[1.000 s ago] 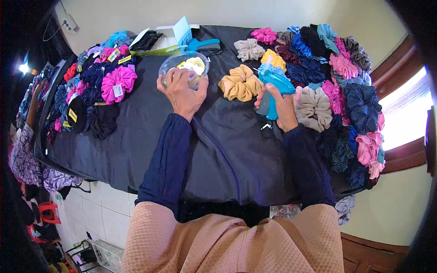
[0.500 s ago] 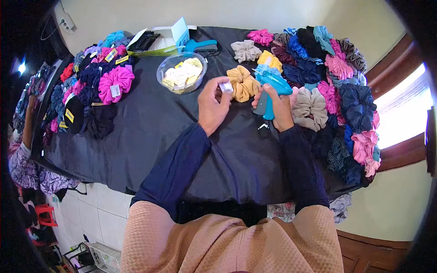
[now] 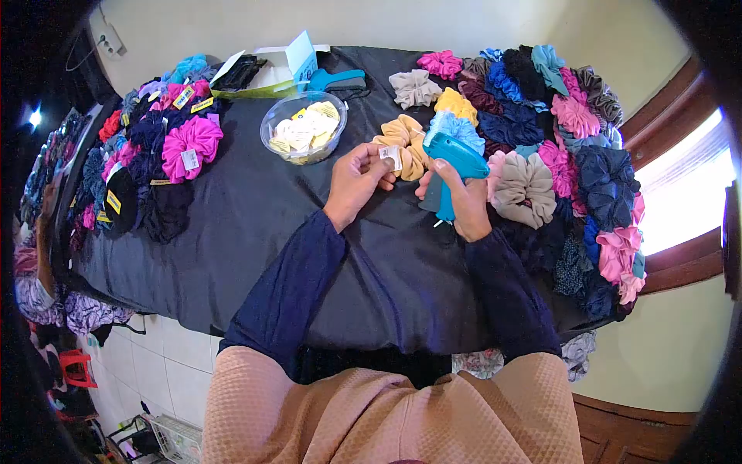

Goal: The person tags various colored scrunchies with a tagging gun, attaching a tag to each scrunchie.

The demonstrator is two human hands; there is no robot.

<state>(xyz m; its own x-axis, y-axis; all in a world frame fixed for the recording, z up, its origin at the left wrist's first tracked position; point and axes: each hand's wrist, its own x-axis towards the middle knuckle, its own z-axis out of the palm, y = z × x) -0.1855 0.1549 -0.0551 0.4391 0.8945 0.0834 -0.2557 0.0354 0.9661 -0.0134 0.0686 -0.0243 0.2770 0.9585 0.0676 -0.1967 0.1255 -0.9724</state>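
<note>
My left hand [image 3: 357, 183] pinches a small white tag [image 3: 390, 158] in front of a tan-yellow scrunchie [image 3: 407, 138]. In my right hand [image 3: 462, 197] is a teal tagging gun [image 3: 457, 158], its fingers wrapped round the handle and its nose up and to the left. Part of the scrunchie lies behind the tag. Beyond the gun rest a light blue scrunchie [image 3: 464, 127] and a yellow one [image 3: 456, 103]. A beige scrunchie [image 3: 524, 190] sits just right of my right hand. A clear bowl [image 3: 267, 127] of tags stands beyond my left hand.
Untagged-looking scrunchies [image 3: 609, 185] are heaped along the right side, tagged ones [image 3: 191, 147] at the left. An open box [image 3: 303, 56] and another teal tool [image 3: 338, 77] lie at the back. At the far left, another person's arm [image 3: 43, 247] shows beside more scrunchies.
The tag in my left hand has turned and moved slightly right and down. The tagging gun has tilted and shifted a little left. The view has shifted slightly.
</note>
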